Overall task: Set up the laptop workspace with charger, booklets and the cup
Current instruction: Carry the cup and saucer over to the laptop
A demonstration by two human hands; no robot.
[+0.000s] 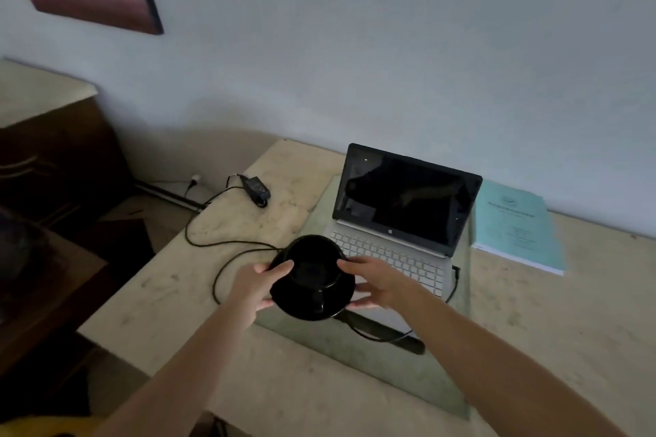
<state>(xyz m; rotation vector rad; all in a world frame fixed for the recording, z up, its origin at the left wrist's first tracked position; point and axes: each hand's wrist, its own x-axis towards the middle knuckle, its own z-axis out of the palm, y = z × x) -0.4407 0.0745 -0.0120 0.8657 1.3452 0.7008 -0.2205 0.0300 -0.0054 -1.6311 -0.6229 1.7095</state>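
Both hands, left hand (256,286) and right hand (377,282), clasp a black cup (312,264) on its saucer (312,301); beyond the grip stands the open laptop (401,209).

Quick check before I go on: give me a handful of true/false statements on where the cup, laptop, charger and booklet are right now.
1. Both hands hold the black cup and saucer. True: left hand and right hand grip opposite sides.
2. The laptop is closed. False: its lid is up, screen dark.
3. The booklet lies left of the laptop. False: it lies to the right, by the wall.
4. The charger brick sits on the table, left of the laptop. True.
5. The cup stands on the booklet. False: it is held in front of the keyboard.
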